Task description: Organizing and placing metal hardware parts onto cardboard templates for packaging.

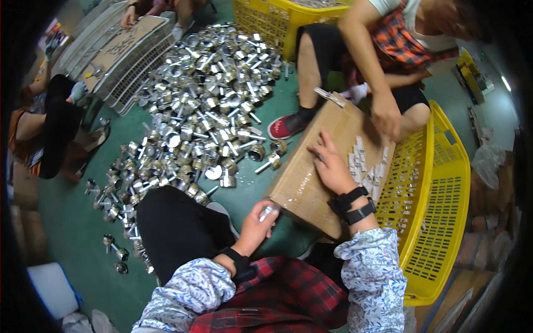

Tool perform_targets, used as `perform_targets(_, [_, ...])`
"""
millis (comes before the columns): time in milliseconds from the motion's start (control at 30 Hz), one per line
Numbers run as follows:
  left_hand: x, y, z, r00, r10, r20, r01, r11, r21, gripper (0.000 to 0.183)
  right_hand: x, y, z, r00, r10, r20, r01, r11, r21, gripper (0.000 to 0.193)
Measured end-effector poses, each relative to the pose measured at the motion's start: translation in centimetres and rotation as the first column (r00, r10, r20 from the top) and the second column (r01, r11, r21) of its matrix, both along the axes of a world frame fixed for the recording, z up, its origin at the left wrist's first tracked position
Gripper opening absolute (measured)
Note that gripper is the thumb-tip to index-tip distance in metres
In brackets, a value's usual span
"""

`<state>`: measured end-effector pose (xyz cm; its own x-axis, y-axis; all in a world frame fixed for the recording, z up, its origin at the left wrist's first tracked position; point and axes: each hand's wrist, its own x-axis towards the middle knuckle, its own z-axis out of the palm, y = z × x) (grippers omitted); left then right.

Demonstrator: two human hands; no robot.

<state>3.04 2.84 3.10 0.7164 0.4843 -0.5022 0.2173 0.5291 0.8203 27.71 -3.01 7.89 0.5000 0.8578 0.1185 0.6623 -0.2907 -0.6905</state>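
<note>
Near the close corner of a cardboard box [302, 180], my left hand [258, 226] is closed around a small silvery metal piece [268, 211]; the fingers cover most of it. Over the box top, my right hand [332, 166] is curled with the thumb near the fingers. Something small and dark shows at its fingertips, too small to name. Beside that hand, several slim white pieces with dark marks [360, 154] lie in rows on the cardboard. Dark bands circle both my wrists.
A big heap of silvery metal parts with stems [205, 105] covers the green floor ahead and left. A yellow perforated basket [449, 194] stands right of the box. Across it sits a co-worker, whose hand [386, 115] reaches over the box. Other people work by a grey crate [136, 77].
</note>
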Motion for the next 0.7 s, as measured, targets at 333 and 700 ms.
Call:
perform_targets(333, [0.3, -0.3, 0.0, 0.999, -0.033, 0.010, 0.032, 0.998, 0.057, 0.021, -0.4, -0.2, 0.7, 0.983, 0.026, 0.182, -0.013, 0.997, -0.070, 0.036])
perform_targets(700, [-0.2, 0.0, -0.2, 0.993, -0.066, -0.100, 0.086, 0.974, 0.208, 0.027, -9.5, -0.7, 7.9, 0.944, 0.258, 0.207, -0.225, 0.960, -0.167, 0.037])
